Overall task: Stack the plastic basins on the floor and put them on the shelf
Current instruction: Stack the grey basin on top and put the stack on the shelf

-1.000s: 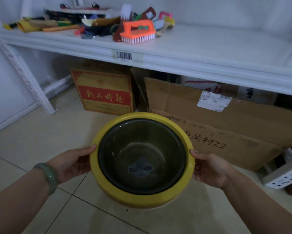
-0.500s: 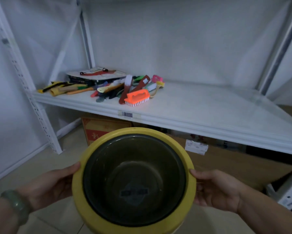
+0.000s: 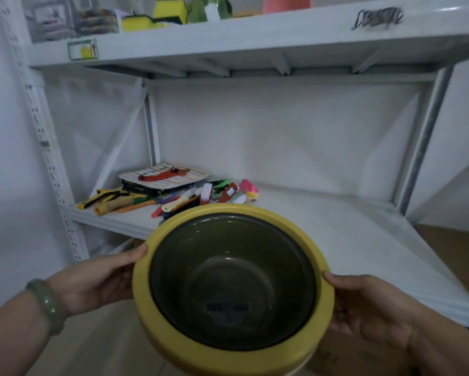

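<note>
I hold a stack of plastic basins (image 3: 232, 289) at chest height in front of a white metal shelf (image 3: 336, 229). A dark translucent basin sits nested inside a yellow one (image 3: 173, 346), with a label at its bottom. My left hand (image 3: 103, 280) grips the yellow rim on the left, a green bangle on that wrist. My right hand (image 3: 368, 308) grips the rim on the right. The stack's far edge overlaps the front lip of the middle shelf board.
A pile of coloured brushes (image 3: 217, 192) and flat packs (image 3: 162, 176) lies on the left part of the shelf board; its right part is bare. An upper shelf (image 3: 255, 36) carries sponges and other goods. Shelf posts (image 3: 51, 164) stand left and right.
The basin stack has risen from near floor level up to the middle shelf's height. My view has tilted upward, so the upper shelf shows and the cardboard boxes below are mostly hidden.
</note>
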